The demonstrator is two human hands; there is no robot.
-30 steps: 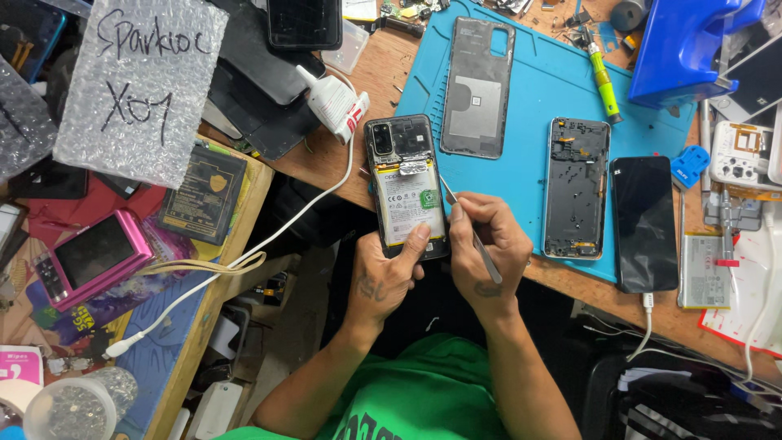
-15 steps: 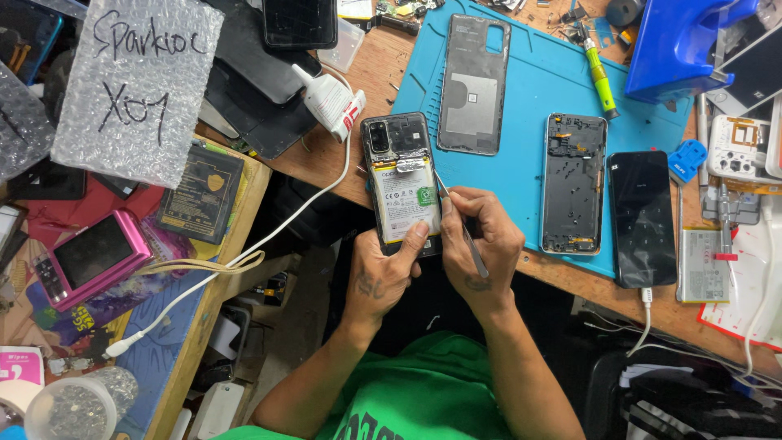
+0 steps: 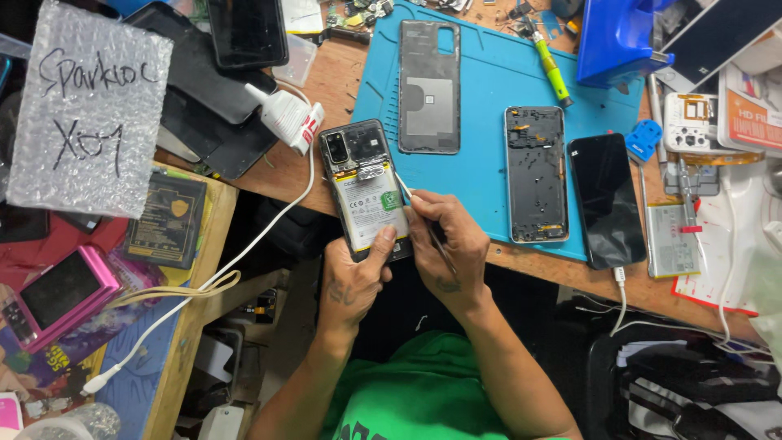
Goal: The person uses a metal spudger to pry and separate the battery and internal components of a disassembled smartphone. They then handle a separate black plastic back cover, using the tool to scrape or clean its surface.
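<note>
The opened phone (image 3: 366, 192), its back cover off and its pale battery showing, sits at the near edge of the table (image 3: 342, 85), just at nine o'clock of the blue work mat (image 3: 481, 98). My left hand (image 3: 358, 273) is closed around the phone's lower end, thumb laid on the battery. My right hand (image 3: 452, 244) is pinched shut on a thin metal tool (image 3: 405, 189), tweezers I think, though the view is too small to be sure. Since a second ago the tool's tip has climbed from the phone's lower right side to its right edge just below the silver bracket under the camera block, and the phone has settled a little nearer my body; I judge the work has moved to the connector area there. On the mat, at twelve o'clock of the phone, lies a grey back cover (image 3: 429, 85); at three o'clock lie a bare phone frame (image 3: 535, 173) and a dark-screened phone (image 3: 605, 198) with a white cable plugged in. A white glue bottle (image 3: 287, 116) lies at eleven o'clock, near the phone.
</note>
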